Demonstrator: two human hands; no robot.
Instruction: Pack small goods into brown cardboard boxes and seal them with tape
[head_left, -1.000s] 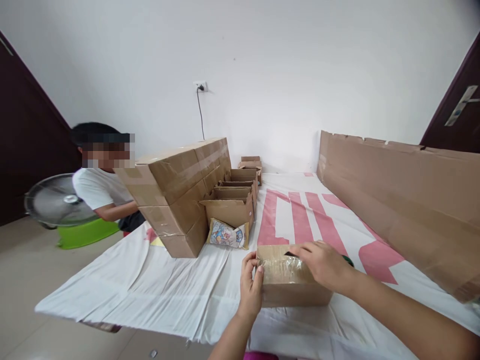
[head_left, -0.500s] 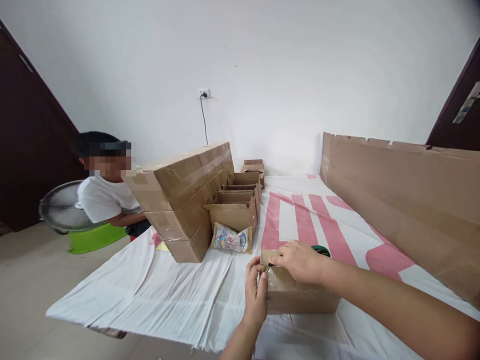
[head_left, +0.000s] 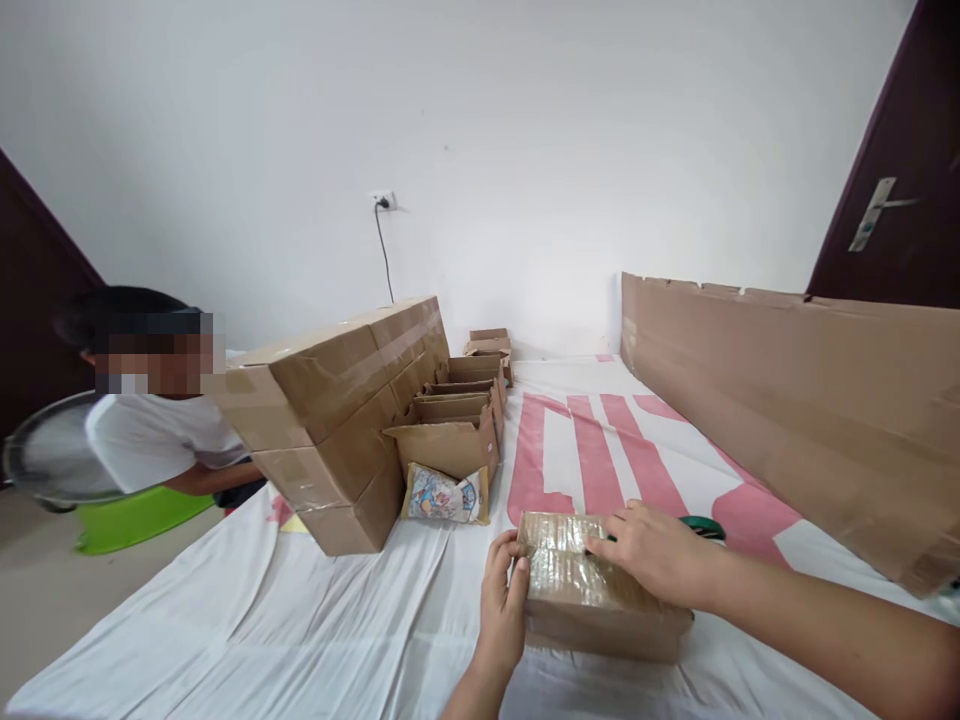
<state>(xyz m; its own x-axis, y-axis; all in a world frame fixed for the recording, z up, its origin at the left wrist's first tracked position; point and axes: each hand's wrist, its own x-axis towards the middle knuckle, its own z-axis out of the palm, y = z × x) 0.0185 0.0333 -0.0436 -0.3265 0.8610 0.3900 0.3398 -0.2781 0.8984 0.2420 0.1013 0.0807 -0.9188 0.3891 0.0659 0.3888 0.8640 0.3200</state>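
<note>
A taped cardboard box (head_left: 600, 630) lies on the cloth in front of me, with clear tape shining along its top. Around its left end is my left hand (head_left: 504, 590), fingers over the top edge, gripping it. My right hand (head_left: 652, 548) is closed over the box top on what look like scissors (head_left: 703, 527); their green handle loop shows beyond the wrist and a dark bit shows at the fingertips. Most of the scissors is hidden by the hand. A printed snack packet (head_left: 446, 496) lies farther off, apart from both hands.
A stack of closed cartons (head_left: 330, 430) stands left of centre, beside a row of open cardboard boxes (head_left: 450, 445). A long cardboard panel (head_left: 787, 400) stands along the right. At the left is a person (head_left: 150, 440) in a white shirt, near a green stool-like object (head_left: 142, 520).
My right hand has moved rightward along the box top with the scissors. My left hand stays at the box's left end. The view has shifted slightly to the right.
</note>
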